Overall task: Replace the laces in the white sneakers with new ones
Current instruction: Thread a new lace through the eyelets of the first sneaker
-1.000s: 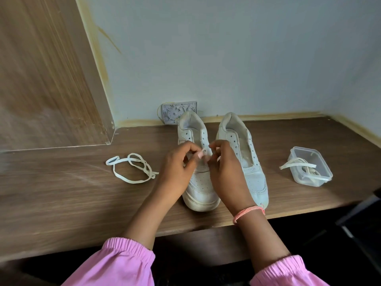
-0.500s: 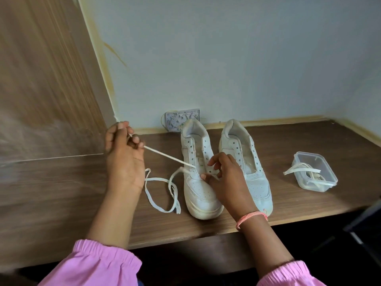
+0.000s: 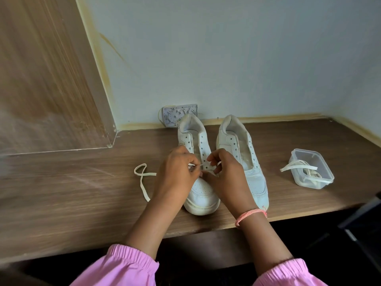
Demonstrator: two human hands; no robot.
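Centre frame, left hand (image 3: 177, 174) and right hand (image 3: 224, 174) pinch the limp, light lace (image 3: 142, 178); best gripped near its stiff tip

Two sneakers (image 3: 222, 162) mid table (image 3: 61, 203), heels toward back edge; loose lace (image 3: 143, 180) left of them; container (image 3: 312, 169) holding laces, right.

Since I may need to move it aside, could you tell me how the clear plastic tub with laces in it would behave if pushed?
The plastic tub looks thin and holds only laces, so it is probably light and would slide easily on the smooth wooden shelf. Low and wide, it seems unlikely to tip. The overhanging lace would likely drag limply.
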